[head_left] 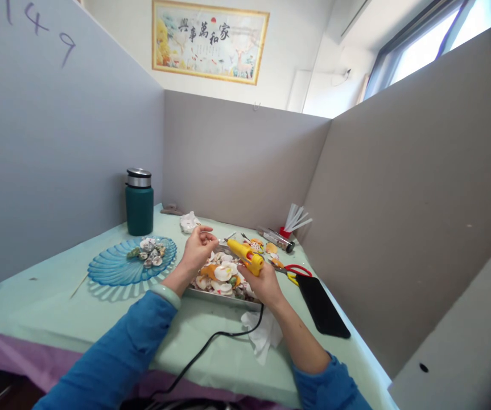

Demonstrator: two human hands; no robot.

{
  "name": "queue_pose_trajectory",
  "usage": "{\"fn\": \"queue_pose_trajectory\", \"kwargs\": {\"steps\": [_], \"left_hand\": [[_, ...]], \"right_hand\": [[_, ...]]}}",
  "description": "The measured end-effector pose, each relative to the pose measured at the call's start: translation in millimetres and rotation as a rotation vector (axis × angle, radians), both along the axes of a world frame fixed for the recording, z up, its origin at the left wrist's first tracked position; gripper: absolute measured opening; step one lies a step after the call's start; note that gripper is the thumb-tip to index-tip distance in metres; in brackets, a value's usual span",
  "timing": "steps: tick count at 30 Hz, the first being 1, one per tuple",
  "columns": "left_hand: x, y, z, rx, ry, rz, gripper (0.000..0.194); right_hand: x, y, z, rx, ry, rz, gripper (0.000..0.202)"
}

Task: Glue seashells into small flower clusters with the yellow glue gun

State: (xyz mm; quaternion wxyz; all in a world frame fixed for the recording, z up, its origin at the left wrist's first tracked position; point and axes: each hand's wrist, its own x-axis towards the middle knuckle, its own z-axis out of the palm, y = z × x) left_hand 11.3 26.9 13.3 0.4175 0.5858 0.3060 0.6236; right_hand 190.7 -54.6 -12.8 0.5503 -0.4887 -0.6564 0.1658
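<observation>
My right hand [263, 283] grips a yellow hot glue gun [245, 254], its nozzle pointing left and away from me. A black cord runs from it down toward the table's front edge. Just left of the nozzle, my left hand [200, 246] is closed in a pinch; what sits between the fingertips is too small to make out. Below both hands lies a metal tray [223, 298] heaped with seashells [223, 272], mostly white and orange. To the left, a blue scalloped glass plate [111, 266] bears a cluster of small shells [151, 251].
A green bottle [139, 205] stands behind the plate. Red-and-yellow-handled scissors [298, 270] and a black phone [322, 306] lie on the right. Glue sticks [296, 217] stand in a red holder at the back. Crumpled tissue [263, 333] lies in front. Grey partitions [245, 154] enclose the table.
</observation>
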Motion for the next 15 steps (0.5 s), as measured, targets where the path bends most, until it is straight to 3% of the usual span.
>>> {"fn": "queue_pose_trajectory", "kwargs": {"steps": [15], "left_hand": [[-0.8, 4.5, -3.0, -0.049, -0.004, 0.026, 0.042]], "right_hand": [[0.7, 0.1, 1.7, -0.026, 0.066, -0.048, 0.039]]}}
